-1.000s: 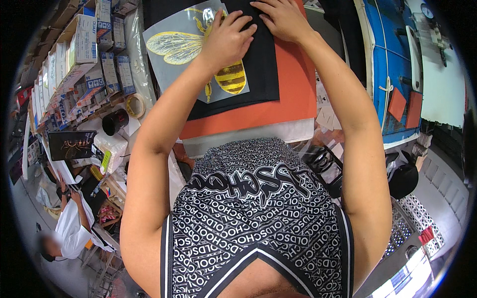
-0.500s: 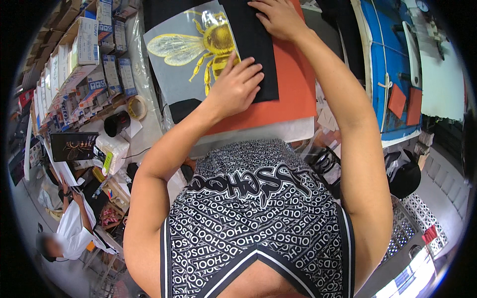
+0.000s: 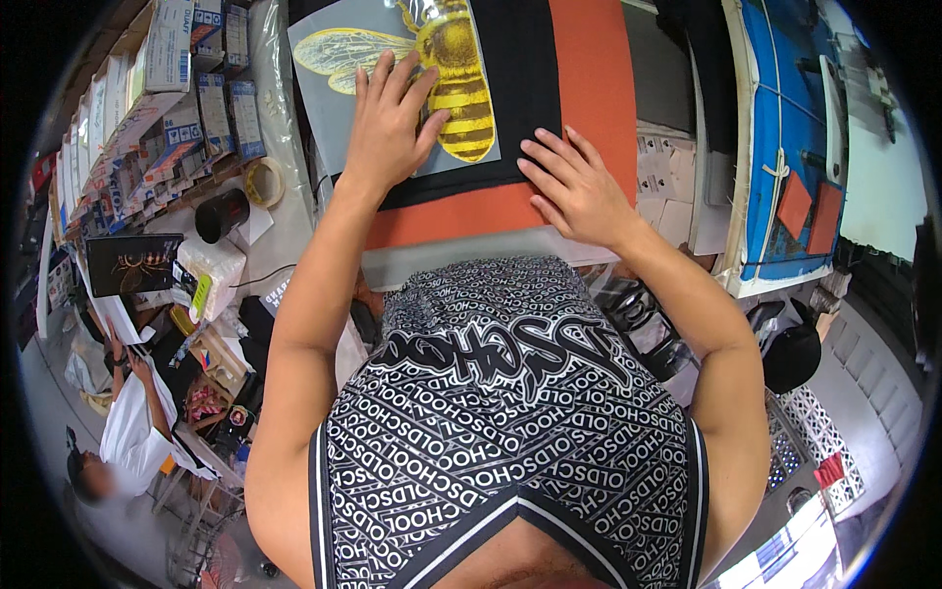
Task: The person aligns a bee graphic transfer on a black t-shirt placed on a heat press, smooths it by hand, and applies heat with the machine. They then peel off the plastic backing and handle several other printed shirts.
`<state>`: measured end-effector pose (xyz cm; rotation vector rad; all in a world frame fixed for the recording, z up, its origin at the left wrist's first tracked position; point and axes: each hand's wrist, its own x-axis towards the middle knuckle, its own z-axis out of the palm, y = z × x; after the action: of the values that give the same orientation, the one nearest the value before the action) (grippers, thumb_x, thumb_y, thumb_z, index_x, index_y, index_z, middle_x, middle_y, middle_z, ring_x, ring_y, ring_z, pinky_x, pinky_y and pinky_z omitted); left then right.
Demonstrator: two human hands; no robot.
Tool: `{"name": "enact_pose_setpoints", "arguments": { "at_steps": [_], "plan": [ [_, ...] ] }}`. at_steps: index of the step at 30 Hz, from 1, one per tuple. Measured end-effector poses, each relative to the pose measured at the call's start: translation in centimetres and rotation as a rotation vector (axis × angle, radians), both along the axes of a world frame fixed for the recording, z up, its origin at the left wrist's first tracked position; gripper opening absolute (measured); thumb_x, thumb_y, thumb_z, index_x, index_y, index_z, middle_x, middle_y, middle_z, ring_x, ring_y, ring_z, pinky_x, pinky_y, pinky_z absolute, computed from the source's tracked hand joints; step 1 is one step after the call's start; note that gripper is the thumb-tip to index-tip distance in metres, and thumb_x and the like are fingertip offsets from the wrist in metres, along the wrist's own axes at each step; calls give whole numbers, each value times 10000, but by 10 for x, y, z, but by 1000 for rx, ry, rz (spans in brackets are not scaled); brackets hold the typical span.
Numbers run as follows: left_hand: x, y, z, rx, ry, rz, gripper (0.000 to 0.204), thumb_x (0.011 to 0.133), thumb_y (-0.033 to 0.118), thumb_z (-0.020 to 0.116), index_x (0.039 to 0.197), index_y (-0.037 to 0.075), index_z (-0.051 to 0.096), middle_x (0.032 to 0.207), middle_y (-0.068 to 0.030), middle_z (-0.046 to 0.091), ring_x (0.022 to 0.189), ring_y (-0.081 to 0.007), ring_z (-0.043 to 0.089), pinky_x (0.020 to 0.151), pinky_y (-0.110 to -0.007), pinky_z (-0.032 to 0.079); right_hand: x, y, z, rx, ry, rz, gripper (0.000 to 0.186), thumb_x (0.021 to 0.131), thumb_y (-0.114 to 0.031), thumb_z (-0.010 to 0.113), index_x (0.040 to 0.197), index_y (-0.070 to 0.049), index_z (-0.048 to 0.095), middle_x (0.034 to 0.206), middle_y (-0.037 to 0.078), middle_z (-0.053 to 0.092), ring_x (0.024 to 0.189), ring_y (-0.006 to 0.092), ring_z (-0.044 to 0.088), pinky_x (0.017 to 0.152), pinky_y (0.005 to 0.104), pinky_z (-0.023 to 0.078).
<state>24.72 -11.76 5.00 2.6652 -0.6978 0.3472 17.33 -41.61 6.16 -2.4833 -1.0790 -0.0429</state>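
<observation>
Bee-print sheet [image 3: 453,59] | on black cloth [image 3: 530,88] | left fingers [image 3: 398,80] splayed on sheet | right fingers [image 3: 549,163] splayed at cloth edge

Left hand [image 3: 392,128] has shifted from the right edge of the sheet [image 3: 332,128] to left of the bee [image 3: 461,103], exposing its abdomen (mostly covered half a second earlier). Right hand [image 3: 581,188] has withdrawn from the cloth's [image 3: 530,79] far portion to its near right corner.
</observation>
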Motion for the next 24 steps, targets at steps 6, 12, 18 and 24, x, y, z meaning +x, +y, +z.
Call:
{"name": "enact_pose_setpoints", "arguments": {
  "at_steps": [6, 12, 18, 24],
  "plan": [
    [4, 0, 2, 4, 29, -40, 502, 914, 309, 702, 1365, 110, 606, 1483, -156, 500, 1433, -429, 379, 1174, -636, 248, -20, 0, -2, 52, 16, -98, 379, 857, -174, 691, 1213, -44, 675, 1362, 111, 603, 1340, 305, 502, 1185, 522, 307],
    [17, -12, -6, -1, 7, -87, 489, 917, 315, 701, 1351, 108, 606, 1454, -163, 522, 1415, -433, 403, 1157, -646, 271, -25, 2, -4, 80, 33, -159, 372, 850, -151, 687, 1206, -43, 675, 1343, 109, 614, 1323, 304, 516, 1180, 517, 317],
    [22, 0, -24, -123, -46, -36, 528, 831, 296, 756, 1278, 44, 632, 1351, -238, 590, 1314, -424, 515, 1136, -630, 318, -12, 14, -13, 72, 93, -142, 394, 846, -131, 686, 1229, -40, 669, 1328, 127, 623, 1300, 325, 535, 1149, 532, 357],
    [8, -20, -14, -112, -18, 4, 513, 811, 415, 740, 1233, 130, 678, 1402, -131, 573, 1405, -386, 431, 1187, -633, 269, -25, 16, 0, 95, -60, -148, 497, 866, -94, 632, 1343, 32, 574, 1396, 186, 568, 1347, 374, 482, 1171, 553, 316]
  ]
}}
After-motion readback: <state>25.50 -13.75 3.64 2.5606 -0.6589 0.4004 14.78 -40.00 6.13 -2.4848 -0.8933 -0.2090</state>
